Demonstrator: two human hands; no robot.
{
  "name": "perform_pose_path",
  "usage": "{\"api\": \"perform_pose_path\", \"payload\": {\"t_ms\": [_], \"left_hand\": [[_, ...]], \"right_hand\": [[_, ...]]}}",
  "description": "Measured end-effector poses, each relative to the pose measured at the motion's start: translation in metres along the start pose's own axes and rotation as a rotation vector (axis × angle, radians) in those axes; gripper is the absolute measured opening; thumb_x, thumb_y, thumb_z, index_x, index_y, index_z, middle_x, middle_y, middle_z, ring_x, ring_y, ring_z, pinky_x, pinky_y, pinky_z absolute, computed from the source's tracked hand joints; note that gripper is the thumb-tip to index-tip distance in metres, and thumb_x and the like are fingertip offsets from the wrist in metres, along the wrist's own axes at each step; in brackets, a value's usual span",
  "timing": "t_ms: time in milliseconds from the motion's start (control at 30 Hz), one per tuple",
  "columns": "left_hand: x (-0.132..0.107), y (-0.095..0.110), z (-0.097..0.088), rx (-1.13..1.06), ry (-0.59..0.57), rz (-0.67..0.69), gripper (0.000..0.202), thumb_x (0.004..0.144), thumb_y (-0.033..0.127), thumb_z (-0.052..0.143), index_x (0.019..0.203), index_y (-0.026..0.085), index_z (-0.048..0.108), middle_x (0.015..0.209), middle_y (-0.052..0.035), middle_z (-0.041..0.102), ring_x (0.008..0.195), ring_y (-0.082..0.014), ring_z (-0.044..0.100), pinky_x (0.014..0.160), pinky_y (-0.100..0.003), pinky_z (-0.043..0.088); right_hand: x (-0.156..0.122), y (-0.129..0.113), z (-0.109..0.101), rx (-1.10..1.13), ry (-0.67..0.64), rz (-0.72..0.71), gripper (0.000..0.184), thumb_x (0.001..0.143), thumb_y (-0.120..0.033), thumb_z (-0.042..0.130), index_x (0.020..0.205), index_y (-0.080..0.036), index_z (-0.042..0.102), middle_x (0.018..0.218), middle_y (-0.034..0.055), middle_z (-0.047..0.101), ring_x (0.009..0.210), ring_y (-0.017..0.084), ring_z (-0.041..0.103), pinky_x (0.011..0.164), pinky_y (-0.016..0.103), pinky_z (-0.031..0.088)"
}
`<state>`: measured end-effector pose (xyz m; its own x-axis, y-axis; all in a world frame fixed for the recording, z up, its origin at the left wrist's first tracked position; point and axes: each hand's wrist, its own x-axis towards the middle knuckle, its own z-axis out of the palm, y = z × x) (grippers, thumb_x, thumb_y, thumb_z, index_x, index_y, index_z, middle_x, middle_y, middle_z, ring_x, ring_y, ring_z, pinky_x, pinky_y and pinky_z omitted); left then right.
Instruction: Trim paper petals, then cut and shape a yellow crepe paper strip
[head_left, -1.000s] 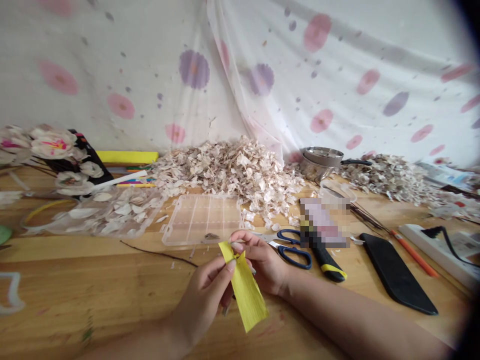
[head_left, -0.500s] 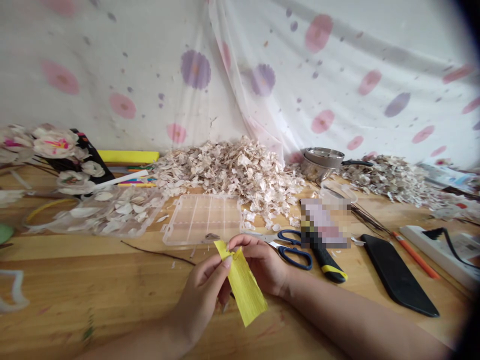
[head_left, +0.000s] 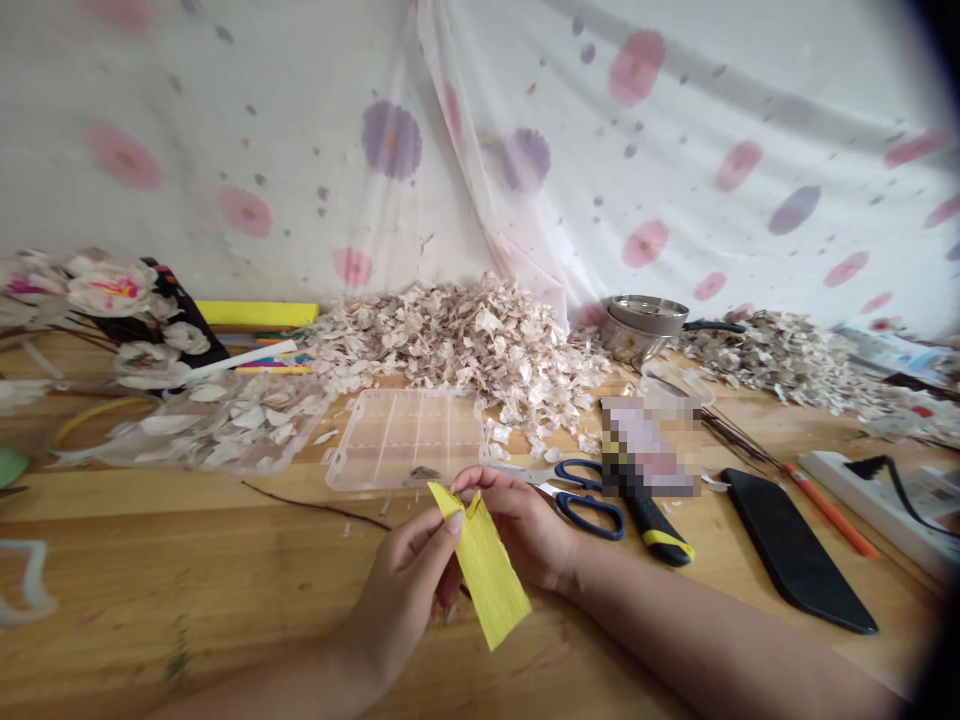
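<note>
A strip of yellow crepe paper (head_left: 491, 580) hangs slantwise between my hands, its upper edge gathered or notched. My left hand (head_left: 409, 575) pinches it near the top left corner, thumb in front. From behind and the right, my right hand (head_left: 529, 525) curls its fingers onto the paper's top edge. A dark thin tip pokes out below my left fingers; most of it is hidden. Just beyond my right hand lie blue-handled scissors (head_left: 592, 512). A thin dark stem (head_left: 315, 502) rests on the table left of the paper.
Behind stands a big heap of dried petals (head_left: 480, 340), with a clear compartment box (head_left: 405, 440) before it. To the right are a black-and-yellow handle (head_left: 664, 535), a black sheath (head_left: 795, 550), an orange pen (head_left: 832, 512) and a white power strip (head_left: 885, 510). Fabric flowers (head_left: 116, 290) stand left.
The yellow paper's lower end has shifted slightly left and up. At its top edge the notch looks wider, and both hands stay almost in place.
</note>
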<state>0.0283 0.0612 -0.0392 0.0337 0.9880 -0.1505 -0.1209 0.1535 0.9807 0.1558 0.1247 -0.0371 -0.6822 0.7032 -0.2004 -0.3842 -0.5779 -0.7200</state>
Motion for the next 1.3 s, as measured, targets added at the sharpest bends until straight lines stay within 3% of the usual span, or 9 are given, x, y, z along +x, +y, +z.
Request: {"api": "perform_pose_path", "payload": {"t_ms": [400,633,933,1300], "left_hand": [[-0.0021,0.0035,0.0009,-0.019,0.014,-0.01,0.035,0.077,0.049,0.054,0.06,0.019,0.051,0.041,0.0065,0.041,0.037,-0.0083,0.038,0.038,-0.019,0.03],[0.0001,0.0025,0.0006,-0.054,0.026,0.011,0.038,0.077,0.049,0.055,0.057,0.018,0.047,0.04,0.0067,0.041,0.037,-0.0075,0.038,0.037,-0.018,0.03],[0.0006,-0.0006,-0.0014,-0.055,0.023,0.03,0.036,0.079,0.049,0.053,0.063,0.017,0.054,0.04,0.0062,0.043,0.037,-0.0077,0.038,0.038,-0.018,0.031],[0.0006,0.0006,-0.0014,-0.066,0.005,0.034,0.035,0.079,0.047,0.054,0.061,0.018,0.051,0.041,0.0057,0.044,0.037,-0.0087,0.041,0.038,-0.019,0.032]], "right_hand": [[0.0005,0.002,0.0028,-0.004,0.041,0.007,0.028,0.069,-0.03,0.075,0.081,-0.015,0.054,0.063,-0.0016,0.06,0.054,0.012,0.057,0.057,0.025,0.043],[0.0011,0.0046,0.0012,-0.03,0.034,-0.027,0.03,0.066,-0.027,0.078,0.079,-0.015,0.055,0.065,-0.0023,0.062,0.053,0.011,0.057,0.055,0.023,0.043],[-0.0002,0.0031,0.0011,0.019,-0.03,-0.068,0.032,0.058,-0.022,0.083,0.08,-0.013,0.061,0.065,-0.0007,0.065,0.056,0.012,0.061,0.06,0.025,0.047],[0.0007,0.0052,0.0009,0.047,0.079,-0.081,0.029,0.066,-0.031,0.078,0.07,-0.014,0.055,0.057,-0.0021,0.061,0.049,0.011,0.057,0.053,0.024,0.044]]}}
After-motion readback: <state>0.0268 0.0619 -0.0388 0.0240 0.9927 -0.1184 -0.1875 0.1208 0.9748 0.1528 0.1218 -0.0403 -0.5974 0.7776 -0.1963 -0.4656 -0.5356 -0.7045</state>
